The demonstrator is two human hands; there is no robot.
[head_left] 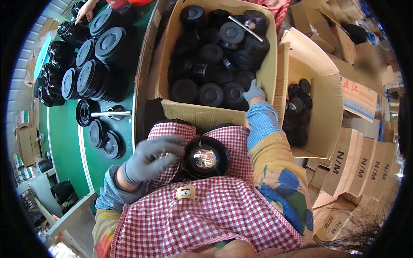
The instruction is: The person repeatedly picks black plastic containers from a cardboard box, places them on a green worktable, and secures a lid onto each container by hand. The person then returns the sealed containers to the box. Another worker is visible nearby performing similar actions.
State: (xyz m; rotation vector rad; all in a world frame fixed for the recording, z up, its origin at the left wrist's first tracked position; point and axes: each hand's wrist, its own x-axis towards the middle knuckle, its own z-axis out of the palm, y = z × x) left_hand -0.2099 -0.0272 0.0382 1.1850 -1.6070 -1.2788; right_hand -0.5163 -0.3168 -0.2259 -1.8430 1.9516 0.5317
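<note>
A round black part with a shiny, mirror-like centre (205, 159) rests on my lap, against the red-and-white checked apron. My left hand (155, 157), in a grey glove, hovers at its left side with the fingers loosely bent and apart, and nothing shows in them. My right arm stretches forward to an open cardboard box (219, 112). Inside its near right corner, my gloved right hand (254, 93) touches the black round parts, fingers spread. Beside those fingers is a black lidded cylinder (245, 80). More such black cylinders (211, 94) fill the box.
A metal rod (246, 28) lies across the box's contents. On the green table (64, 142) at left stand stacked black discs (90, 79) and a metal-handled piece (111, 114). Another carton (320, 112) holds black parts at right. Another person's hand (87, 10) reaches in at the far left.
</note>
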